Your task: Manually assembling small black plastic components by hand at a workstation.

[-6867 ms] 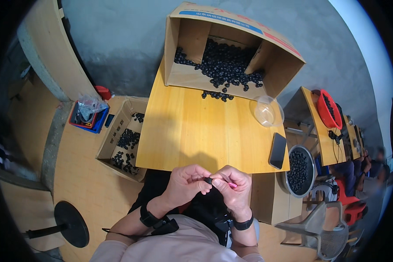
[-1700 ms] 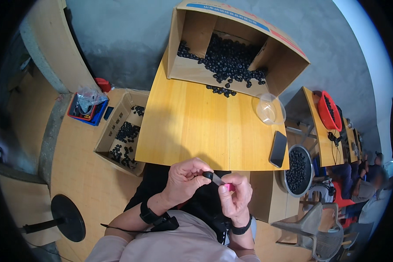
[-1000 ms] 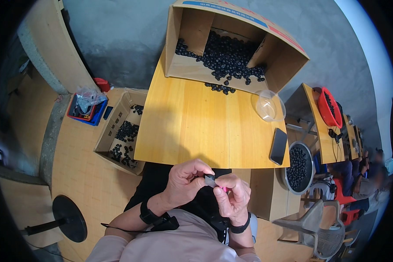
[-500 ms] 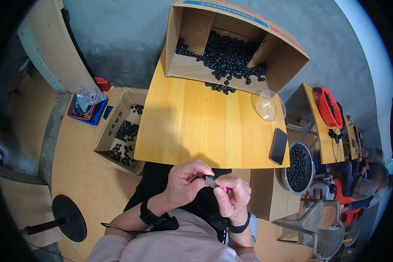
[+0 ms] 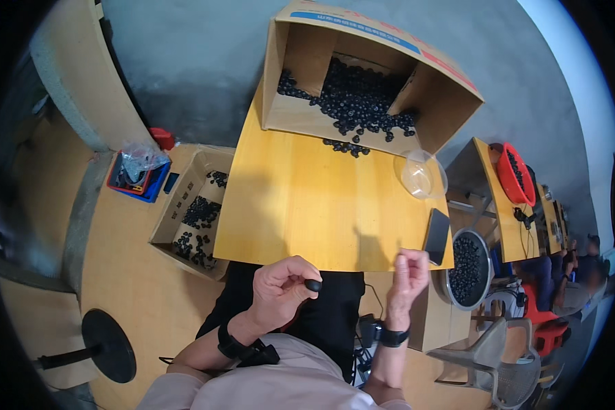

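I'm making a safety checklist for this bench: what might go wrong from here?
The phone lies close to the table's right edge, and the right hand appears near it, so a bump might knock it off.

The left hand holds the small black piece only at its fingertips, so it could slip onto the lap.

Loose black pieces lie outside the box's open side and might scatter if jostled.

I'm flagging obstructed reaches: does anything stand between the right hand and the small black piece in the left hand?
Nothing visible does. The left hand pinches the small black piece on the side facing the right hand; the yellow table lies beyond the gap, not across it.
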Action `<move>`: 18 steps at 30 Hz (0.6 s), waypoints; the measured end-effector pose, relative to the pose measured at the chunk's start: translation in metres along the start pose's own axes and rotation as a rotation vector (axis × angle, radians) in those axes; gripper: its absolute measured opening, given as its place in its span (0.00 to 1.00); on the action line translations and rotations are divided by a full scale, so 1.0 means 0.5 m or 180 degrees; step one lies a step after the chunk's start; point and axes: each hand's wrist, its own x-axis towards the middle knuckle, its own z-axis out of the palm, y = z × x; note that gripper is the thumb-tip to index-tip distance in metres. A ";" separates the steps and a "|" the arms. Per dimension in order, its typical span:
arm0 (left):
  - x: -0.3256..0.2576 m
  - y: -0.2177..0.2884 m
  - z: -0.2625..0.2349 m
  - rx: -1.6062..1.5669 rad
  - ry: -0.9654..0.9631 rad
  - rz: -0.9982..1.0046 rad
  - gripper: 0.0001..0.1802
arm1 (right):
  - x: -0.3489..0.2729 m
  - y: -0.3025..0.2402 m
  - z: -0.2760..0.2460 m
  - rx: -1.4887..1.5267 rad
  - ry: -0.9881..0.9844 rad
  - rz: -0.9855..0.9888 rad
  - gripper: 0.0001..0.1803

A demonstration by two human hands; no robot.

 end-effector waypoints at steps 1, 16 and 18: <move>0.002 -0.002 0.005 -0.0059 0.0035 0.0066 0.03 | -0.005 -0.010 0.019 0.0150 -0.0237 0.0119 0.02; 0.017 0.008 -0.105 0.0233 0.0952 0.0164 0.12 | 0.016 -0.090 0.180 -0.0036 -0.1779 0.1003 0.02; 0.031 0.013 -0.175 0.0196 0.1752 0.0322 0.07 | 0.067 -0.017 0.166 -0.0710 -0.1676 0.0675 0.02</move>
